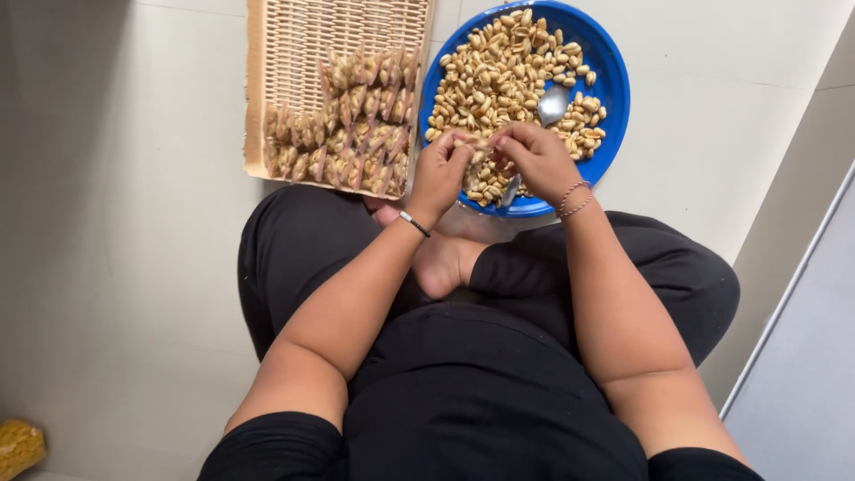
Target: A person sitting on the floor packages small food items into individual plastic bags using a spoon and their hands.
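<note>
I sit cross-legged on a pale tiled floor. My left hand (441, 174) and my right hand (537, 160) meet over the near edge of a blue round plate (613, 80) heaped with peanuts (499, 71). Both hands pinch a small clear packet of peanuts (478, 144) between their fingertips. A metal spoon (550, 105) lies in the plate, its handle running under my right hand. Left of the plate is a woven cane tray (294, 36) holding several rows of small filled cone packets (352, 125).
My black-clad legs and a bare foot (441, 263) fill the floor below the plate. A yellow object (18, 445) lies at the lower left corner. A grey wall edge or door frame (793, 294) runs down the right side.
</note>
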